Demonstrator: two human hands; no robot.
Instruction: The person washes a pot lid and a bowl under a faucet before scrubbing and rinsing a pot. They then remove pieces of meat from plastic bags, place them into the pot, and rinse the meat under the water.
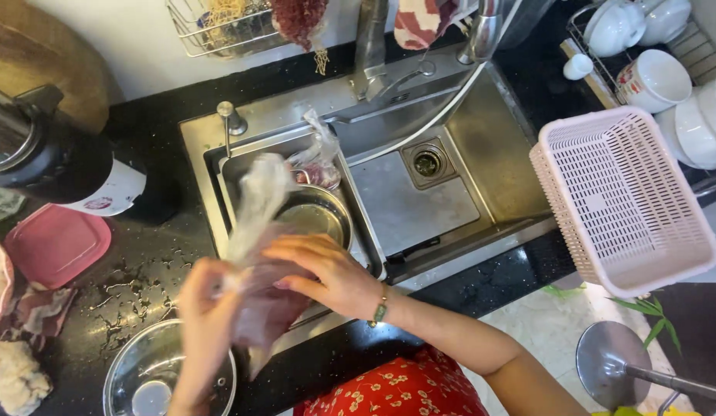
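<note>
1. The clear plastic bag (258, 254) with dark reddish contents sits between both hands, over the front rim of the steel sink (450, 123). Its long axis runs from about 6 o'clock up to 12 o'clock, with the loose, motion-blurred neck uppermost over the basin.
2. The right hand (327, 273) lies at the bag's 3 o'clock side, fingers curled onto the filled lower part, grasping it. The forearm enters from about 4 o'clock.
3. The left hand (205, 308) presses on the bag from 8 o'clock, clenched on the plastic; how its fingertips sit is blurred and I cannot tell more.
4. Both hands touch the bag; the right hand covers more of it and is nearer to the basin.
5. Just beyond the bag, at 12 o'clock, a round steel bowl (315, 216) rests in the sink's left compartment, with a second small plastic bag (321, 158) behind it.
6. Open room lies at 2 o'clock: the flat right compartment around the drain (428, 162).
7. On the wet black tabletop (142, 262), a steel lid (154, 374) sits at 7 o'clock, just beside the left hand, and a pink basket (623, 200) stands well apart at 3 o'clock.
</note>
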